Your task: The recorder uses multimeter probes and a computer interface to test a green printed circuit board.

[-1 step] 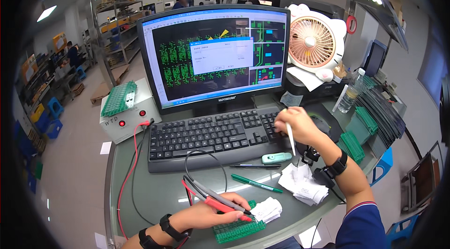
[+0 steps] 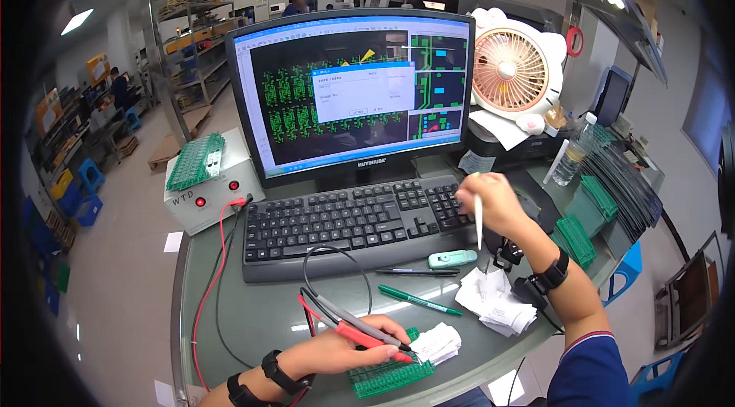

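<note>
At the near edge of the desk my left hand is closed around two test probes, one red and one dark, pinched like chopsticks so both tips land together on the green circuit board lying flat under them. Holding both in one hand frees the other. Probe leads, red and black, run back across the desk to the white tester box at the left, which carries another green board on its top.

My right hand rests over the right end of the black keyboard, fingers curled, gripping a thin white pen-like stick that points down; seems parked in the fist so fingers can reach keys. Cannot tell which key, if any, is pressed.

Monitor faces me with a green board layout and a dialog box, set so I can check it while probing. Between the hands: a teal marker, a small mint-coloured object, crumpled white papers.

Hard to make out: probe tips are partly hidden behind a folded white paper; board's near edge sits at the desk edge. Stacks of green boards at right are blurred by the fisheye, count unclear. Pink fan stands behind.
</note>
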Demonstrator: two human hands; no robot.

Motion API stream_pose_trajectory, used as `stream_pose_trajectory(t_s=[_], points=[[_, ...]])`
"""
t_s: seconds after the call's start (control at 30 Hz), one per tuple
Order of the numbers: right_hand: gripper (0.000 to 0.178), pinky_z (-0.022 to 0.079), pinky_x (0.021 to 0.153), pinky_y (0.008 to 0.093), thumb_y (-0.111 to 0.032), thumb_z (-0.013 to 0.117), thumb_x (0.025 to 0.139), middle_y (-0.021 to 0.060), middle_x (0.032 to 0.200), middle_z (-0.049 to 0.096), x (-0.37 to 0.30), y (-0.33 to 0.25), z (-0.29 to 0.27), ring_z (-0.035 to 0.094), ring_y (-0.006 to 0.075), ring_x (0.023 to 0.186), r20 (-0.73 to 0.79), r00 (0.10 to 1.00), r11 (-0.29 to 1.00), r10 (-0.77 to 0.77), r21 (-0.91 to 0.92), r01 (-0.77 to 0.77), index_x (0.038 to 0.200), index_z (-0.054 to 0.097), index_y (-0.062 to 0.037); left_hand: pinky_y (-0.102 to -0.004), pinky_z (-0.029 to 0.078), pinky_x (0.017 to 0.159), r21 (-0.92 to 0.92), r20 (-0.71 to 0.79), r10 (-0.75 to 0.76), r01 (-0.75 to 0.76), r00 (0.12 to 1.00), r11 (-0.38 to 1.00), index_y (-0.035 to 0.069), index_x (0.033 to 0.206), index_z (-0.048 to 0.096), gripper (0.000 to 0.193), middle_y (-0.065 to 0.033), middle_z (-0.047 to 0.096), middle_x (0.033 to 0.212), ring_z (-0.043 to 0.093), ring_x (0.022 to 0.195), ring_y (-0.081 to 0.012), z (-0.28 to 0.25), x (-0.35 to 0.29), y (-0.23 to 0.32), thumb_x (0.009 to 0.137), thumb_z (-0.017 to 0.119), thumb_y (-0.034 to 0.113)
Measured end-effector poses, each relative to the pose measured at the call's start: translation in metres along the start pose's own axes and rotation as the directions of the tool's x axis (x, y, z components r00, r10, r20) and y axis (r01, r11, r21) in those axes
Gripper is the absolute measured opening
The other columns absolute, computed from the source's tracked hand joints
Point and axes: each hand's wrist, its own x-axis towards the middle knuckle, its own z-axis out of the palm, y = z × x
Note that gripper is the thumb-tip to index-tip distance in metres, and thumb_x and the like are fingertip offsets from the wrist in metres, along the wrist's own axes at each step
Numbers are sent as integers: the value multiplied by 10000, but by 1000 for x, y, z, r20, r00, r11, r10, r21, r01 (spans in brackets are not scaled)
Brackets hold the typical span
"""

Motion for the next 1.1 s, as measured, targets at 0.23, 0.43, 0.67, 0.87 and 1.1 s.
stream_pose_trajectory(t_s=[0.23,0.43,0.67,0.87,1.1], points=[[168,504,724,421,-220,609,925,112,766,709,-27,6,-19,686,339,792,108,972,978,209,-20,-209,891,617,-55,-279,488,896,-66,-56,5,-9,998,998,9,1141,635,263,-66,619,1122,608,1012,-126,-2,-3,5,942,649,180],[204,507,687,380,-206,673,904,150,808,685,-62,7,-14,684,301,750,-75,951,935,300,219,-278,939,608,-15,-340,481,913,-19,-382,204,-228,901,973,39,994,546,135,-84,612,1000,601,993,-173,-19,-10,15,913,607,129],[267,515,693,343,-214,731,856,122,823,685,-70,3,-13,689,241,765,-71,924,908,377,228,-353,959,600,-5,-422,345,1066,521,-533,445,-135,719,843,-6,958,612,282,-194,578,1187,462,1274,-328,-45,-6,-7,950,406,186],[336,520,714,344,-233,770,820,120,846,683,-73,5,-17,688,245,793,66,908,875,414,247,-417,1000,596,-9,-461,259,1123,551,-545,372,-14,752,835,10,961,613,360,-180,558,1308,421,1327,-320,-55,-3,-17,954,338,242],[475,523,831,361,-286,851,731,128,953,684,-76,9,-52,677,269,935,320,911,924,260,191,-331,1028,604,-10,-504,103,1174,521,-567,374,-32,734,853,27,960,625,353,-151,582,1257,378,1390,-337,-60,-4,-16,973,360,260]])
